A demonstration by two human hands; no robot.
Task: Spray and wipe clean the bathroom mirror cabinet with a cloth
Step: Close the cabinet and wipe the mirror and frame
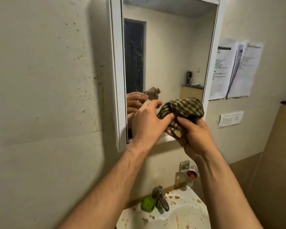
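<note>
**DESK:** Head cam, what have we got?

**OP:** Bathroom, at the mirror cabinet (pixel 165 52). Both my hands are up at its lower edge, working a checked cloth (pixel 183 109).

**DESK:** Grip?

**OP:** Right hand (pixel 196 136) is closed round the cloth's lower bunch from underneath. Left hand (pixel 149 123) pinches the near fold, thumb vs. fingers. The cloth sits just in front of the glass at the bottom right corner; can't tell if it touches.

**DESK:** Step?

**OP:** I'd call it prep: wadding the cloth into a pad, wipe not yet begun. No spray bottle in shot, so can't say if the glass is wet. Specks & streaks show on the glass, esp. over the dark reflection at left.

**DESK:** Next?

**OP:** Prob. one hand lets go and the other presses the pad flat on the glass, then sweeps w/ even pressure, incl. the white frame (pixel 117 71). Below are a stained sink (pixel 188 217) and a tap (pixel 160 199), so I'd keep the cloth off that mess.
</note>
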